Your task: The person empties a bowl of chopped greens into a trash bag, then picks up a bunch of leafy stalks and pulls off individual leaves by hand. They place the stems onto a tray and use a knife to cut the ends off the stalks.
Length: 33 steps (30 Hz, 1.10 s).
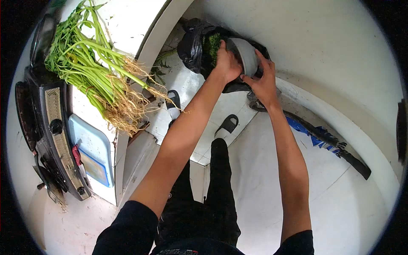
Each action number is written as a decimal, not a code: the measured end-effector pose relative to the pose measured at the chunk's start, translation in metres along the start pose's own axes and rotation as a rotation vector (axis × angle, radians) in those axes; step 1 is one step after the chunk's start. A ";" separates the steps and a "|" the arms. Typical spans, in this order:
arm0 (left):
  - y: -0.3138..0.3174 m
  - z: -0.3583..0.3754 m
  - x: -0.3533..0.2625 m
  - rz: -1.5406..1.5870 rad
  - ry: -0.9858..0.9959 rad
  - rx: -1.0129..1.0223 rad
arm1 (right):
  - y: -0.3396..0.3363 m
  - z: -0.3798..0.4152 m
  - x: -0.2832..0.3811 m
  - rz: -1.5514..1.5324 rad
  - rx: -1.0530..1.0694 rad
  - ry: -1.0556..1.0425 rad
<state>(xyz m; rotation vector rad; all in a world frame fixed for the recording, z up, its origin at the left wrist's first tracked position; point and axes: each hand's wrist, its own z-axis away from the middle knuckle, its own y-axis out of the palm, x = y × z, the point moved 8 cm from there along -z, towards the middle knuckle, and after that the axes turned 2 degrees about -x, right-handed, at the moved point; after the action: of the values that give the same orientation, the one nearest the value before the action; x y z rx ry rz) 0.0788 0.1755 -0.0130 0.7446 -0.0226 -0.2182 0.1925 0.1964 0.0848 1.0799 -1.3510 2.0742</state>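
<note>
Both hands reach down over a black plastic bag (192, 50) standing on the floor by the wall. A grey bowl (245, 55) is tilted on its side above the bag's mouth. My left hand (228, 63) is at the bowl's left, near its opening; some of its fingers are hidden, and what it touches inside cannot be made out. My right hand (263, 80) grips the bowl's right side and lower rim, thumb below and fingers on the outside. Green leafy scraps (214, 46) lie in the bag, left of the bowl.
On the counter at the left lie long green stalks with roots (100, 76), a light blue cutting board (91, 140), a red-handled knife (77, 156) and a black gas stove (55, 123). A folded blue and black umbrella (318, 136) rests along the wall at the right.
</note>
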 end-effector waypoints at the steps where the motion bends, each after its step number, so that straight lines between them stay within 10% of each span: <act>1: -0.009 -0.007 0.002 -0.030 0.013 -0.043 | -0.001 -0.002 0.002 0.004 -0.008 -0.029; 4: -0.054 -0.027 -0.005 -0.140 0.158 -0.235 | -0.001 -0.007 0.003 -0.029 -0.023 0.004; 13: 0.009 0.011 0.016 -0.443 0.118 0.127 | -0.002 -0.015 -0.011 -0.035 -0.052 0.041; 19: -0.025 -0.006 -0.018 -1.150 0.491 -0.142 | -0.016 -0.010 -0.011 -0.083 -0.136 0.132; 22: -0.012 0.004 -0.006 -0.523 0.331 -0.036 | -0.013 -0.012 -0.020 -0.086 -0.135 0.082; 28: 0.002 -0.003 0.028 -0.492 -0.006 0.192 | -0.010 -0.007 -0.024 -0.158 -0.115 0.067; 33: -0.016 -0.008 -0.012 -1.309 0.622 -0.070 | -0.018 -0.002 -0.026 -0.128 -0.163 0.027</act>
<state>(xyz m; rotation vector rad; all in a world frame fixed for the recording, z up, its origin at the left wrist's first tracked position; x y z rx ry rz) 0.0646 0.1719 -0.0288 0.6346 1.0833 -1.2088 0.2202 0.2074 0.0736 1.0366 -1.3743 1.8462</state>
